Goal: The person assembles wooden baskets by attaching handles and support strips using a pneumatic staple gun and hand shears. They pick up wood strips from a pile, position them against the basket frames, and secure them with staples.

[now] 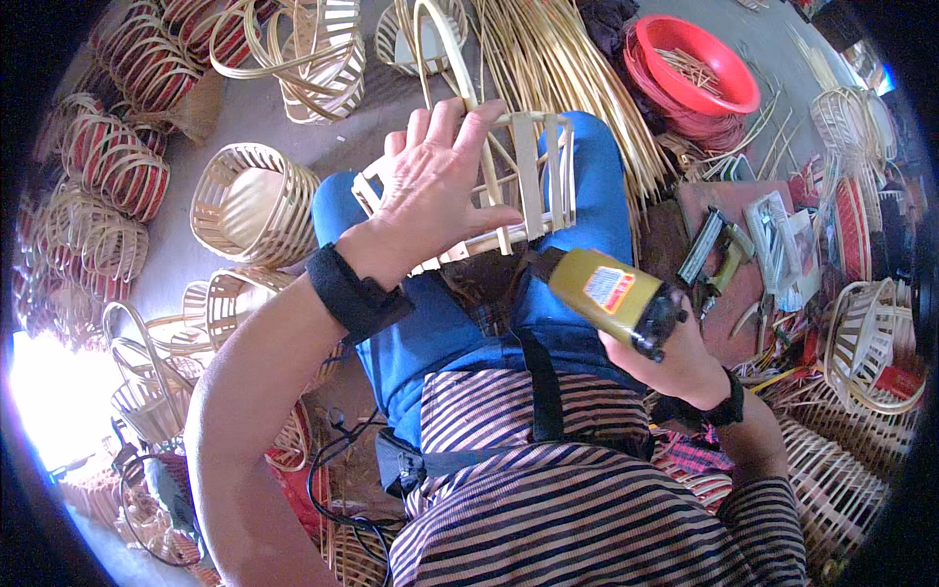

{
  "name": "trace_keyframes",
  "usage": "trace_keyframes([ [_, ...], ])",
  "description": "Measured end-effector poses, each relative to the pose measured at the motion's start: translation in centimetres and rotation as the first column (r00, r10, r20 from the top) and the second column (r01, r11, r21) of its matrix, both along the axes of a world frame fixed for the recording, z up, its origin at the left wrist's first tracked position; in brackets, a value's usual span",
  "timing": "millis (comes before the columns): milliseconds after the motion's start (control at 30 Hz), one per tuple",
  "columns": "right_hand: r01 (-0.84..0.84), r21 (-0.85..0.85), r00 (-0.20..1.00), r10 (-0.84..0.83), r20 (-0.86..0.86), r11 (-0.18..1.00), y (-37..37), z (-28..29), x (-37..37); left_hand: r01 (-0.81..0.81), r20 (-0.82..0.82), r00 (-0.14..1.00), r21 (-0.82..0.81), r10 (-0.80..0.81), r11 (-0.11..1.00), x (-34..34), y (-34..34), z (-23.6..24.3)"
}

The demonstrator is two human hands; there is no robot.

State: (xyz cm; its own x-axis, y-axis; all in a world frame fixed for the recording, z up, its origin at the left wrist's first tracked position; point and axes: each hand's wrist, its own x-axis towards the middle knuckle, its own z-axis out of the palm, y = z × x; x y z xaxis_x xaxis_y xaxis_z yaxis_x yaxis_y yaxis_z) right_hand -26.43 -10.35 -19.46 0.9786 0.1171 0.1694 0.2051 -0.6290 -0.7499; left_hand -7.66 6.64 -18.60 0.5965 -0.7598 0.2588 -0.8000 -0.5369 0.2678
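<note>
A pale wooden-strip basket [533,176] with a tall hoop handle [445,39] rests on its side across my knees. My left hand [435,181] grips it, the fingers closed around the handle's foot and the thumb along the strips. In my right hand [675,357] is an olive-coloured staple gun [606,293] with black ends. Its nose points at the basket's near edge; whether they touch I cannot tell. My right fingers are partly hidden behind the tool.
Finished baskets [256,203] stand on the floor to the left, with red-banded stacks [112,161] beyond. Long bamboo strips [548,68] lie ahead, beside a red basin [704,68]. A second staple gun [722,249] lies on a board [719,333] at right. A black cable [318,479] runs near my left hip.
</note>
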Motion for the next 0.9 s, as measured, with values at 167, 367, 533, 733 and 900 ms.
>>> trace_keyframes([
  [167,0.039,0.138,0.990,-0.020,-0.137,0.990,0.5,-0.6,0.7,0.005,0.058,0.998,-0.051,-0.002,0.999,-0.3,-0.3,-0.1],
  [367,0.065,0.223,0.989,-0.033,-0.142,0.973,0.5,-0.8,0.8,-0.002,0.004,1.000,0.003,0.002,1.000,-0.4,-0.4,0.3],
  [533,0.006,0.168,0.991,0.017,-0.134,0.986,0.4,-0.5,1.2,-0.006,0.025,1.000,-0.021,0.007,1.000,-0.5,-0.4,0.0],
  [733,0.084,0.195,0.977,-0.042,-0.207,0.977,0.8,-0.5,1.1,-0.006,0.053,0.999,-0.046,0.008,0.999,-0.4,-0.6,-0.2],
  [900,0.010,0.099,0.990,0.004,-0.143,0.995,0.7,-0.5,1.4,-0.019,0.044,0.999,-0.049,0.022,0.999,-0.3,-0.3,-0.4],
])
